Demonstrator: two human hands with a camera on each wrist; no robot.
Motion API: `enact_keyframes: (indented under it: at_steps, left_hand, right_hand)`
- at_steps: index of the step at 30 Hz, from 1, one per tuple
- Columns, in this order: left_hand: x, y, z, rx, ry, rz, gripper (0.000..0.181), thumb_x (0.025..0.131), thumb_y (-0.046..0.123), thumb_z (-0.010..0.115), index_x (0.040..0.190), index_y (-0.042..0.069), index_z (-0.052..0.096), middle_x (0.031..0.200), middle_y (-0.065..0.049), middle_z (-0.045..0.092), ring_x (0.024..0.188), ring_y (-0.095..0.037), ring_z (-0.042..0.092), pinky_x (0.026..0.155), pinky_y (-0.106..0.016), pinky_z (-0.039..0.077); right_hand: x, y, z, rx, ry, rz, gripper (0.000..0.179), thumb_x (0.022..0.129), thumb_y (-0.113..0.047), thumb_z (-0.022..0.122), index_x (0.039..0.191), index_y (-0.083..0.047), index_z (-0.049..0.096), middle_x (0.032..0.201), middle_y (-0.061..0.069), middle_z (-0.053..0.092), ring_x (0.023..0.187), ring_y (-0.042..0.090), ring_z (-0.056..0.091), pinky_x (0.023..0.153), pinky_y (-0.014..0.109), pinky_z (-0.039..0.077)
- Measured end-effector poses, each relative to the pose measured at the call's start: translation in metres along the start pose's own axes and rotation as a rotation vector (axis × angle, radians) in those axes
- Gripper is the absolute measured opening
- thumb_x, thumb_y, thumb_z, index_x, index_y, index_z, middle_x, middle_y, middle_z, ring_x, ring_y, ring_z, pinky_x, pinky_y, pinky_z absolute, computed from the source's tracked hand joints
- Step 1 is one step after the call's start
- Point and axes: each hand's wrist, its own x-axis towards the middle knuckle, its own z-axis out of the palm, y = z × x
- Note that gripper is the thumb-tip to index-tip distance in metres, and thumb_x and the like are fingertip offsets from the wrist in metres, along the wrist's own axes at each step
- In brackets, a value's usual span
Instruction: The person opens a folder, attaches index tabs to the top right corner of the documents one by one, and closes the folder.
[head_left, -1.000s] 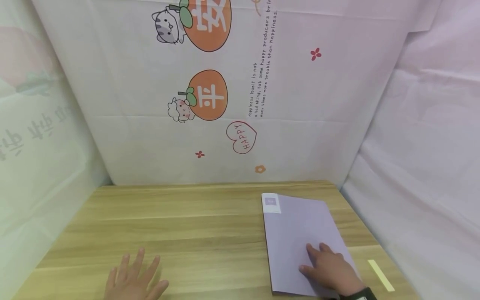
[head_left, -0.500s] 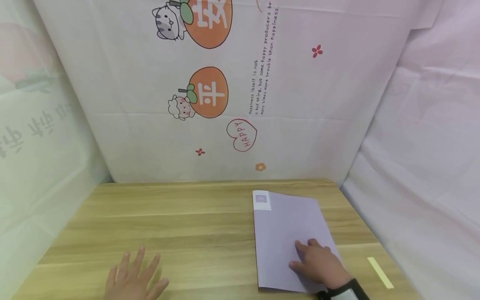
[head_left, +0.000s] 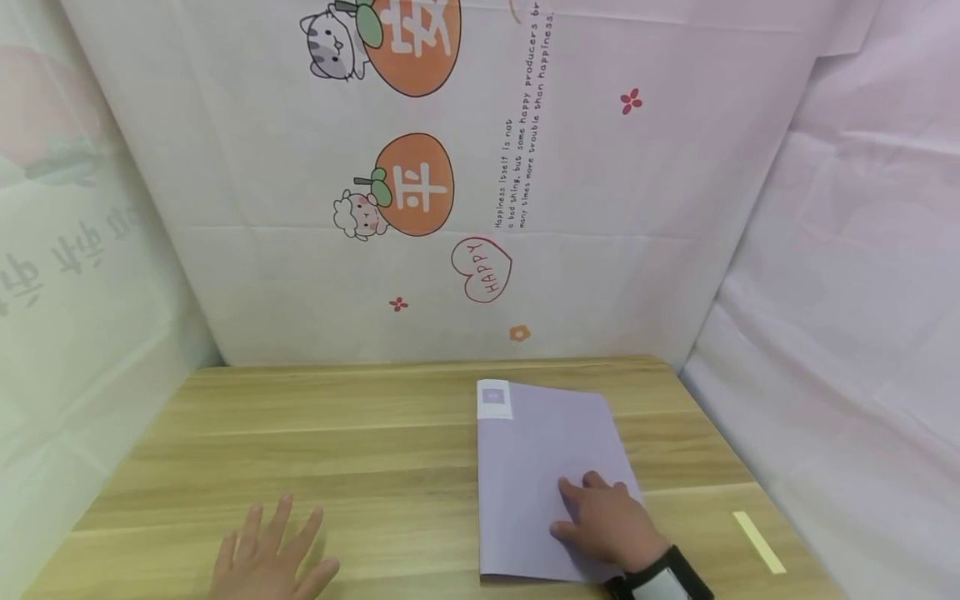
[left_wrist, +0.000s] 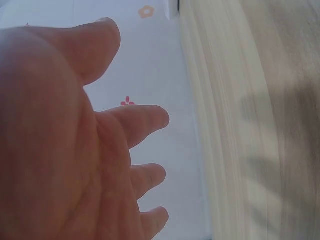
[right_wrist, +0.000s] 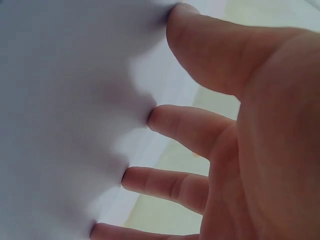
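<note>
Purple folder (head_left: 525, 467) and right hand (head_left: 609, 521) sit further left on the tabletop (head_left: 337, 450) than a second ago, farther from the yellow strip (head_left: 759, 542) right of the folder. Head view: the left hand (head_left: 266, 558), spread wide, is left of the folder. Left wrist view adds its palm (left_wrist: 65, 150) and shadows (left_wrist: 272, 172) on the tabletop; right wrist view reveals the spread right fingertips (right_wrist: 161, 118) pressing the folder.

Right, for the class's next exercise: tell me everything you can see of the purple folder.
The purple folder lies closed and flat on the wood-grained table, on its right half, long sides running away from the person. Its surface looks smooth and matte, perhaps plastic or card. At the far left corner is a white label with a small purple square; any print is too small to read. The fingers of the right hand touch its near right part.
</note>
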Motion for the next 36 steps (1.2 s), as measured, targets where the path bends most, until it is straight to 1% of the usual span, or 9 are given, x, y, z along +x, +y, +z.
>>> enact_keyframes:
  at_steps: [5, 11, 13, 18, 23, 28, 33, 36]
  left_hand:
    - [0.000, 0.001, 0.000, -0.008, -0.010, 0.002, 0.074, 0.091, 0.067, 0.055, 0.138, 0.011, 0.059, 0.149, -0.030, 0.036, 0.134, -0.060, 0.021, 0.100, -0.077, 0.011]
    - [0.001, 0.001, -0.001, -0.029, -0.050, -0.008, 0.074, 0.092, 0.067, 0.053, 0.139, 0.010, 0.058, 0.151, -0.031, 0.033, 0.135, -0.060, 0.018, 0.101, -0.077, 0.007]
    - [0.001, 0.001, -0.001, -0.034, -0.052, -0.008, 0.074, 0.092, 0.067, 0.053, 0.139, 0.010, 0.058, 0.151, -0.031, 0.033, 0.135, -0.060, 0.017, 0.101, -0.077, 0.006]
    - [0.001, 0.000, 0.002, -0.032, -0.041, 0.001, 0.074, 0.092, 0.066, 0.053, 0.139, 0.009, 0.058, 0.150, -0.031, 0.033, 0.134, -0.061, 0.018, 0.101, -0.077, 0.007]
    - [0.001, 0.001, 0.004, -0.026, -0.033, 0.005, 0.074, 0.092, 0.067, 0.053, 0.138, 0.009, 0.058, 0.150, -0.032, 0.034, 0.134, -0.061, 0.019, 0.101, -0.078, 0.008]
    - [0.002, 0.003, 0.006, 0.000, -0.027, 0.009, 0.074, 0.092, 0.067, 0.053, 0.137, 0.010, 0.059, 0.149, -0.031, 0.036, 0.133, -0.061, 0.021, 0.100, -0.078, 0.010]
    - [0.003, 0.006, 0.007, -0.005, -0.037, 0.014, 0.074, 0.091, 0.067, 0.053, 0.137, 0.010, 0.059, 0.149, -0.031, 0.036, 0.133, -0.061, 0.021, 0.100, -0.078, 0.009]
    - [0.003, 0.008, 0.007, -0.004, -0.027, 0.023, 0.073, 0.091, 0.067, 0.053, 0.137, 0.010, 0.060, 0.149, -0.030, 0.037, 0.134, -0.060, 0.021, 0.101, -0.077, 0.009]
  right_hand:
    - [0.005, -0.011, -0.001, -0.009, -0.005, -0.032, 0.066, 0.082, -0.052, 0.074, 0.129, -0.005, 0.067, 0.115, 0.022, 0.063, 0.105, 0.040, 0.060, 0.086, 0.060, 0.046]
    - [0.010, -0.022, 0.001, -0.034, -0.006, -0.056, 0.066, 0.083, -0.054, 0.072, 0.129, -0.007, 0.067, 0.115, 0.021, 0.064, 0.104, 0.039, 0.060, 0.085, 0.058, 0.046]
    - [0.012, -0.026, 0.002, -0.039, 0.004, -0.067, 0.066, 0.083, -0.054, 0.072, 0.129, -0.007, 0.067, 0.114, 0.021, 0.064, 0.102, 0.039, 0.060, 0.084, 0.057, 0.046]
    - [0.016, -0.036, 0.005, -0.049, 0.026, -0.091, 0.067, 0.083, -0.056, 0.071, 0.130, -0.008, 0.067, 0.114, 0.021, 0.063, 0.097, 0.039, 0.059, 0.082, 0.056, 0.046]
    - [0.022, -0.046, 0.007, -0.053, 0.026, -0.112, 0.067, 0.084, -0.056, 0.070, 0.131, -0.009, 0.066, 0.117, 0.021, 0.062, 0.098, 0.041, 0.059, 0.084, 0.057, 0.045]
    - [0.027, -0.058, 0.007, -0.057, 0.029, -0.138, 0.067, 0.084, -0.057, 0.070, 0.131, -0.009, 0.066, 0.117, 0.021, 0.063, 0.098, 0.042, 0.060, 0.084, 0.057, 0.046]
    - [0.029, -0.067, 0.006, -0.056, 0.028, -0.141, 0.067, 0.084, -0.057, 0.070, 0.132, -0.010, 0.066, 0.119, 0.021, 0.063, 0.098, 0.043, 0.060, 0.084, 0.057, 0.047]
    - [0.032, -0.071, 0.008, -0.053, 0.018, -0.139, 0.067, 0.084, -0.057, 0.070, 0.132, -0.011, 0.065, 0.121, 0.022, 0.062, 0.101, 0.044, 0.060, 0.086, 0.058, 0.046]
